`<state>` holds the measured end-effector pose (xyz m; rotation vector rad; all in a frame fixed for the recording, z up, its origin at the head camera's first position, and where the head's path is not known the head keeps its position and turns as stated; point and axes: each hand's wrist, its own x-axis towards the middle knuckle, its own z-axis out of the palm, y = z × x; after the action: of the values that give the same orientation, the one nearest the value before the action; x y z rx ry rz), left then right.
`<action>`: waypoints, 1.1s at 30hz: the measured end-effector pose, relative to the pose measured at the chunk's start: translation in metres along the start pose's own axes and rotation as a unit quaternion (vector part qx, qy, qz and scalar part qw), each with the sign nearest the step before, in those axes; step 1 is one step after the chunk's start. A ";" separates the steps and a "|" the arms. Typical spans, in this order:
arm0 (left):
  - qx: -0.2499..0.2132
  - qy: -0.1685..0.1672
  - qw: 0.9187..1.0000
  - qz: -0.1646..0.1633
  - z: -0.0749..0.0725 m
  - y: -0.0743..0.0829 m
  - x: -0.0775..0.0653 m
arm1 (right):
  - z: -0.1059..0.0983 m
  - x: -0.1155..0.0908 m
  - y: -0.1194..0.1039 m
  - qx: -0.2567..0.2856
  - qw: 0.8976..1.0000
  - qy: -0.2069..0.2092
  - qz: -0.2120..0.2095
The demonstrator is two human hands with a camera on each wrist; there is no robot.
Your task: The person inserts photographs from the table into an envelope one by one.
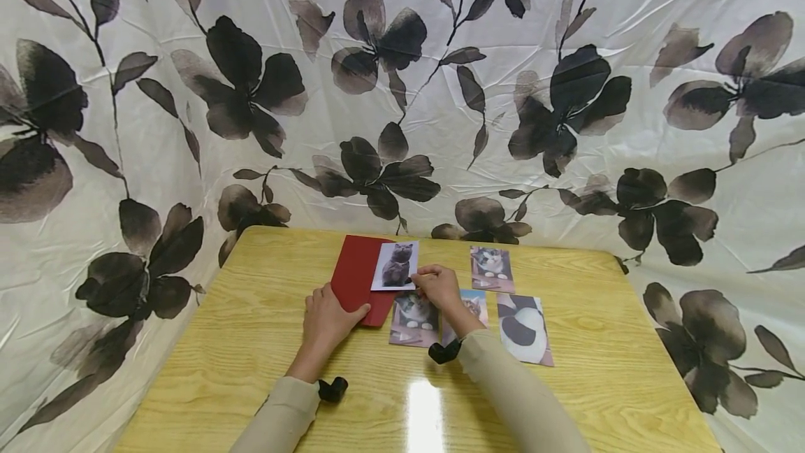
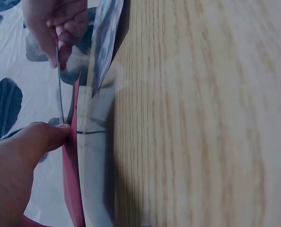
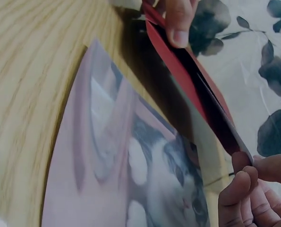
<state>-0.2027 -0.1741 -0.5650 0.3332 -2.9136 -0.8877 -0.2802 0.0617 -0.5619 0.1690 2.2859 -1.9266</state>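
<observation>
My left hand (image 1: 328,319) grips the lower part of a red envelope (image 1: 353,272), its thumb at the envelope's edge in the left wrist view. Between the thumb and fingers of my right hand (image 1: 441,291) is a photo of a dark grey cat (image 1: 397,265), pinched by its edge. That photo overlaps the right side of the envelope in the head view. Seen from the right wrist, the envelope (image 3: 171,59) gapes along its length, and the photo's edge lies close against it. A kitten photo (image 1: 414,320) lies on the table below the right hand.
More photos lie to the right on the wooden table (image 1: 251,369): a cat photo (image 1: 492,268) at the back, a black-and-white one (image 1: 523,328) nearer, and one (image 1: 476,305) partly hidden by the right wrist. A flowered cloth (image 1: 390,89) hangs behind the table.
</observation>
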 end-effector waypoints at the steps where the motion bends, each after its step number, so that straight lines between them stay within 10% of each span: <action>1: 0.000 0.001 1.000 0.000 0.000 0.000 0.000 | 0.002 0.000 0.000 0.002 1.000 -0.002 0.001; 33: -0.020 0.014 1.000 -0.002 0.001 0.003 -0.006 | 0.043 -0.001 -0.009 -0.041 0.999 0.001 0.028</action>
<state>-0.1976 -0.1697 -0.5642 0.3468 -2.8658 -0.9339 -0.2791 0.0180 -0.5602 0.2231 2.3308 -1.8045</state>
